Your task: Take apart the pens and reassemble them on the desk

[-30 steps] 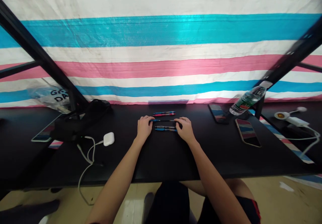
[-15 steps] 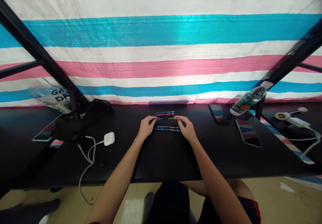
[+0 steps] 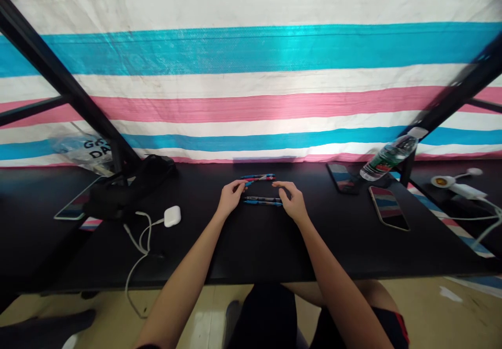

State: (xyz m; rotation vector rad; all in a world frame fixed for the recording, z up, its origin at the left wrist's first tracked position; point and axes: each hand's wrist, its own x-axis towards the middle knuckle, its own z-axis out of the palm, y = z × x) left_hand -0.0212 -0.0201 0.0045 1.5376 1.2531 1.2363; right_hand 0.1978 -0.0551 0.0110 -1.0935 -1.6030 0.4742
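Observation:
My left hand (image 3: 230, 198) pinches the near end of a blue pen (image 3: 249, 183) between thumb and fingertips. That pen slants up to the right, close to a red pen (image 3: 267, 178) and another blue pen (image 3: 257, 176) that lie farther back. Across from it, my right hand (image 3: 293, 200) rests by the desk with thumb and index finger apart and nothing between them. Between the hands, a dark pen with a silvery part (image 3: 257, 199) and a blue pen (image 3: 259, 203) lie side by side, their right ends near my right thumb.
On the right are two phones (image 3: 388, 207) (image 3: 342, 178) and a leaning water bottle (image 3: 388, 156). A white earphone case (image 3: 172, 216) with a cable and a black strapped device (image 3: 113, 197) sit left. Black metal posts (image 3: 90, 108) flank a striped sheet (image 3: 251, 103).
The pen that lay level between both hands is now held only by my left hand and is tilted. My right fingers have come off it. The view has shifted slightly.

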